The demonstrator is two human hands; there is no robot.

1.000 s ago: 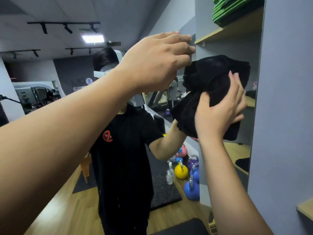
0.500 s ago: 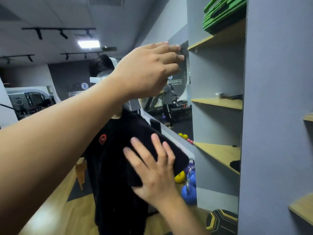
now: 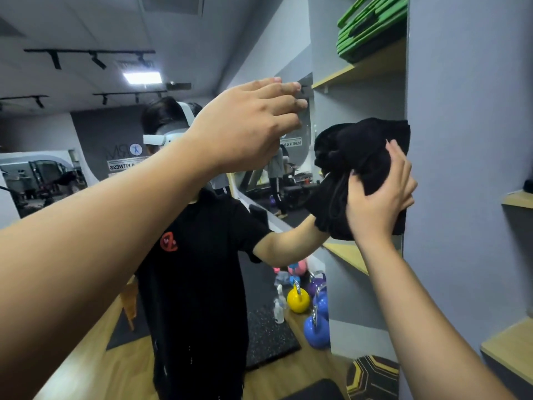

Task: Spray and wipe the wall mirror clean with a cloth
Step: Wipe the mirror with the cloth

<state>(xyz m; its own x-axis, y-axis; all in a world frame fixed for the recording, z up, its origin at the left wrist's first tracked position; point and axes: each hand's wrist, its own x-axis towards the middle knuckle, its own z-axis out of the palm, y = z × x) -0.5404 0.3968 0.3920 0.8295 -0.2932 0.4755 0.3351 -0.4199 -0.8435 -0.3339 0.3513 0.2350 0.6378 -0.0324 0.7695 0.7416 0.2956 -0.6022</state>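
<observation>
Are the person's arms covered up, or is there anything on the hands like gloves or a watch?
No gloves, no watch. The left hand and right hand are bare, and both forearms are uncovered up to the picture's edge. No rings or bracelets show. In the mirror, the reflection wears a black short-sleeved T-shirt with a small red round logo on the chest.

The wooden floor (image 3: pixel 86 356), seen as a reflection, carries a dark speckled mat (image 3: pixel 268 336) at its middle. Along the mat's right edge stand a yellow kettlebell (image 3: pixel 298 300), a blue kettlebell (image 3: pixel 316 330) nearer, and a purple kettlebell (image 3: pixel 315 285) just behind; pink ones lie farther back. A small clear spray bottle (image 3: pixel 279 308) stands on the mat just left of the yellow one. High on the right, a wooden shelf (image 3: pixel 372 63) bears stacked green mats (image 3: pixel 372 24).
</observation>
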